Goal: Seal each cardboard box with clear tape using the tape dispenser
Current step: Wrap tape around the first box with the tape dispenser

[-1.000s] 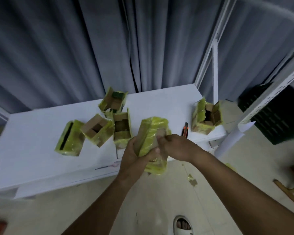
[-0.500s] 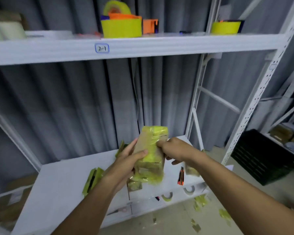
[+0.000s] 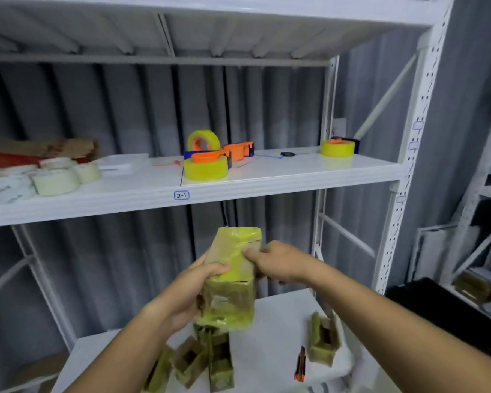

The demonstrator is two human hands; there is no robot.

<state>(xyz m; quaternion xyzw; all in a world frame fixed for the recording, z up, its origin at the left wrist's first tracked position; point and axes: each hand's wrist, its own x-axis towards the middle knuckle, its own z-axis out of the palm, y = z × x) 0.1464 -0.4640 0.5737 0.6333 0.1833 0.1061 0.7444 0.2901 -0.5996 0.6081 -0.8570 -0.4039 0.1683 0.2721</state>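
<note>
Far face of the held box (image 3: 233,276) hidden; fingers of left hand (image 3: 194,293) and right hand (image 3: 278,262) partly concealed behind it. Open boxes (image 3: 199,361) on the lower shelf (image 3: 272,330) motion-blurred, partly cut by the bottom edge. Pale tape rolls (image 3: 26,182) cropped at left edge. Small black item (image 3: 287,154) too small to identify.

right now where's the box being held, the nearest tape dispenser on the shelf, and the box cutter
held box (image 3: 233,282), head view, on its yellow-taped front face
tape dispenser (image 3: 206,165), head view, on the yellow roll's side
box cutter (image 3: 300,364), head view, on the middle of its body
</note>
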